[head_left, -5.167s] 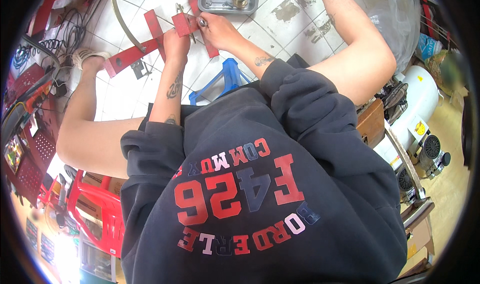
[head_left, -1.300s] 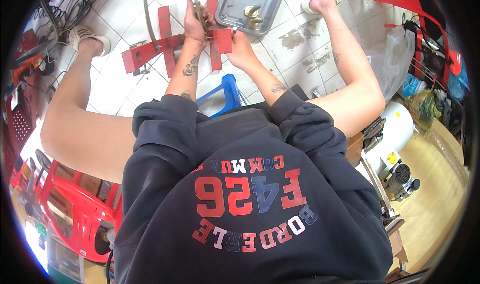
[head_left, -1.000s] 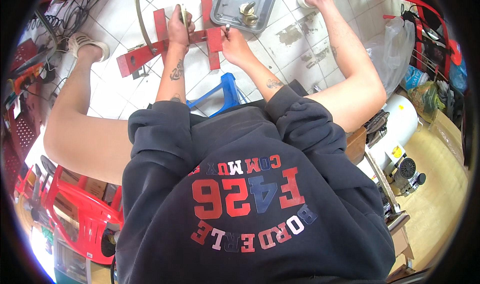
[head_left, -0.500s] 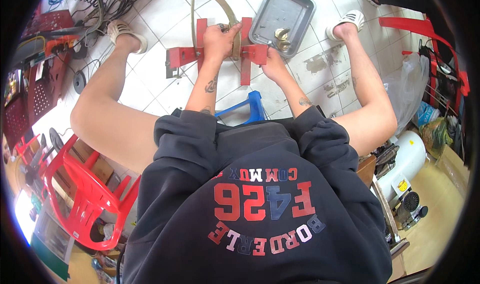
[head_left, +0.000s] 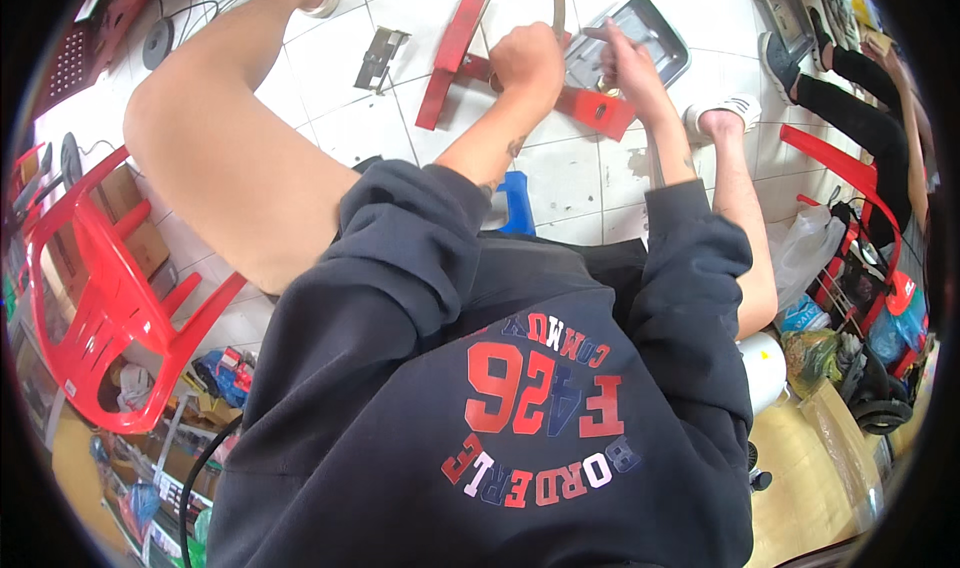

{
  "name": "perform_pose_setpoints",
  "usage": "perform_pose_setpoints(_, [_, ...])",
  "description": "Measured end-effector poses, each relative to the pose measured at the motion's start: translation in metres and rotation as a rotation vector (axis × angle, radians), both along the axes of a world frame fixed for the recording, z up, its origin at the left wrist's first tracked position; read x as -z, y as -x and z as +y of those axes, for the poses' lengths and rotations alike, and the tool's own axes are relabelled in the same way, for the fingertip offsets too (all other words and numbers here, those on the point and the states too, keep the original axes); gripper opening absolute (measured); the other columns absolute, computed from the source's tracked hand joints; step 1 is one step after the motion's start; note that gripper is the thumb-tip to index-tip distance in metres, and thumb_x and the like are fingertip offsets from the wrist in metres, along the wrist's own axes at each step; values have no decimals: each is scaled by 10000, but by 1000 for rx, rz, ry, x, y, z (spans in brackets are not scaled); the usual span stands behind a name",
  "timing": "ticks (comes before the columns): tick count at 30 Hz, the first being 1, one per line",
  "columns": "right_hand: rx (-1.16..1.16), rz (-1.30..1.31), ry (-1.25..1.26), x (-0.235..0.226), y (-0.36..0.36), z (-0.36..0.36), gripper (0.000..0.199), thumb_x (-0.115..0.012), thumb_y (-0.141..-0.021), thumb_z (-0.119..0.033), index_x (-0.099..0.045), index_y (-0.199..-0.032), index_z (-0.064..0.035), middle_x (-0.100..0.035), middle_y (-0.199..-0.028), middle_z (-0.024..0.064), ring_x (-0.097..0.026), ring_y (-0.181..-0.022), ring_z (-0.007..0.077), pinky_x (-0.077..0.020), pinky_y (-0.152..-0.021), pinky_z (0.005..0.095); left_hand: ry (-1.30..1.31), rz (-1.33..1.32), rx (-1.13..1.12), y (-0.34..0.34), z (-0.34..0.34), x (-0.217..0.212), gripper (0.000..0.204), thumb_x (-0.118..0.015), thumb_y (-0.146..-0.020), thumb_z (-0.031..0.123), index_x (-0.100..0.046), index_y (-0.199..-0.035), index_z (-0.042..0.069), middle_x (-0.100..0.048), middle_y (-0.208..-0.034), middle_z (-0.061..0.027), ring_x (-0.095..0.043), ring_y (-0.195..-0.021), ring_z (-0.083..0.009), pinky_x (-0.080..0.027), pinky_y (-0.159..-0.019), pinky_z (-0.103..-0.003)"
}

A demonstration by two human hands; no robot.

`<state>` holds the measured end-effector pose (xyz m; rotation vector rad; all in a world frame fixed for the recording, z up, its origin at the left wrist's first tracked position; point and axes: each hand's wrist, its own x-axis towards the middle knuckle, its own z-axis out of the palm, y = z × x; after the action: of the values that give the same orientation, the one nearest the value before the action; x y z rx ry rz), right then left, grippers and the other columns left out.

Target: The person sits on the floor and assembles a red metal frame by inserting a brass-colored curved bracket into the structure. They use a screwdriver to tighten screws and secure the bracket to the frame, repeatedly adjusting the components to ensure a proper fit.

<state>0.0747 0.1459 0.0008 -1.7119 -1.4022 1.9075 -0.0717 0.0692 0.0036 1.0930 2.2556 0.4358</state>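
Observation:
On the tiled floor, a red metal stand point(head_left: 600, 114) sits at an angle, with a curved brass-coloured bar point(head_left: 558, 3) rising from it. My left hand point(head_left: 527, 63) is closed in a fist at the foot of that bar, gripping it. Over the grey metal tray point(head_left: 677, 43) is my right hand point(head_left: 632, 63), fingers bent, with a slim dark piece point(head_left: 597, 34) at the fingertips that is too blurred to name. The hand covers much of the tray's inside. Left of the stand, a small metal bracket point(head_left: 382, 60) lies flat on the tiles.
A blue plastic stool point(head_left: 517, 204) shows between my legs. Red plastic chairs stand at the left point(head_left: 120, 308) and right point(head_left: 835, 158). A person in dark trousers point(head_left: 850, 93) is at the far right. Clear plastic bags point(head_left: 808, 248) and a white tank point(head_left: 762, 373) lie on the right.
My right hand has left the stand's end and moved over the tray. The red stand has turned, and the bracket now lies apart from it. The whole view has shifted.

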Motion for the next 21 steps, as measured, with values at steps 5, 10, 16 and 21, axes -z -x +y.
perform_pose_setpoints(5, [-296,-325,-123,9,57,29,493,-661,-869,-530,-685,-827,-40,-587,-667,10,-508,-584,101,-382,-504,269,31,92,214,-14,3,3,194,-585,-891,164,-739,-895,46,-718,-898,-174,-713,-823,-340,-561,-717,-435])
perform_pose_setpoints(10, [-165,-184,-87,52,39,41,364,-569,-927,-379,-666,-880,-31,-581,-685,23,-559,-605,126,-454,-523,288,117,-364,217,3,4,1,361,-571,-939,321,-707,-923,-12,-707,-894,-191,-708,-838,-334,-542,-759,-446])
perform_pose_setpoints(16, [64,-6,-135,28,41,38,325,-458,-948,-312,-547,-797,-39,-573,-723,47,-592,-584,156,-510,-514,321,100,-990,135,40,-14,31,497,-620,-944,422,-622,-1171,-20,-638,-749,-38,-555,-620,-107,-506,-633,-293])
perform_pose_setpoints(21, [-19,-11,-219,40,38,46,296,-443,-934,-272,-530,-774,-39,-569,-717,58,-605,-606,160,-530,-539,333,239,-1307,12,34,-39,46,558,-689,-912,397,-539,-1300,24,-589,-800,41,-510,-677,-55,-500,-669,-239])
